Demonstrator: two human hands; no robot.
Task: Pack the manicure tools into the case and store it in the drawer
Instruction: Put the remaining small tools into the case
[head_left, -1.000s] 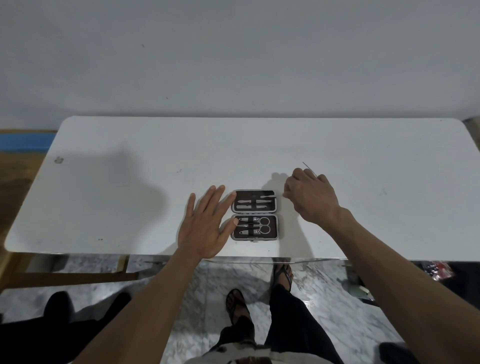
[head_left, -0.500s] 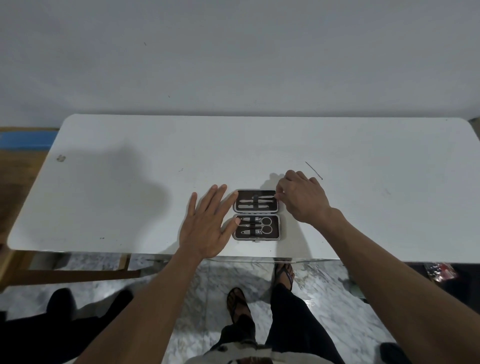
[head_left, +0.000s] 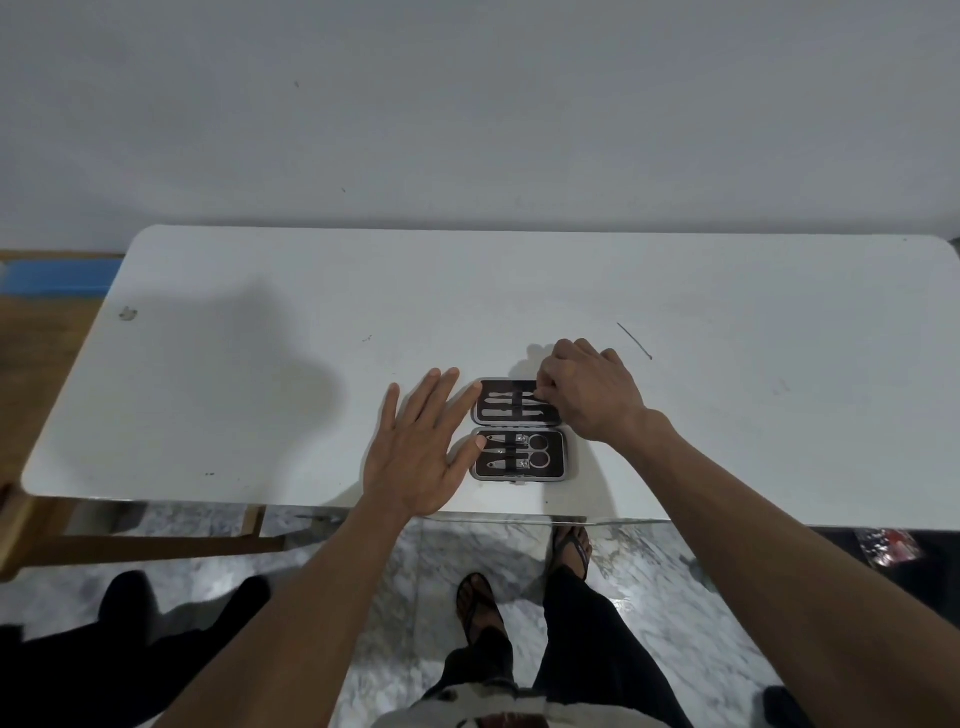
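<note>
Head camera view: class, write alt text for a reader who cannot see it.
An open manicure case lies near the front edge of a white table; the left hand rests flat beside it while the right hand reaches into its far half.

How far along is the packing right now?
Mostly packed: the open case holds scissors and other tools. In hand: the right hand works at the upper half while the left hand lies flat beside it. Left: a thin tool on the table, closing, storing; no drawer visible.
</note>
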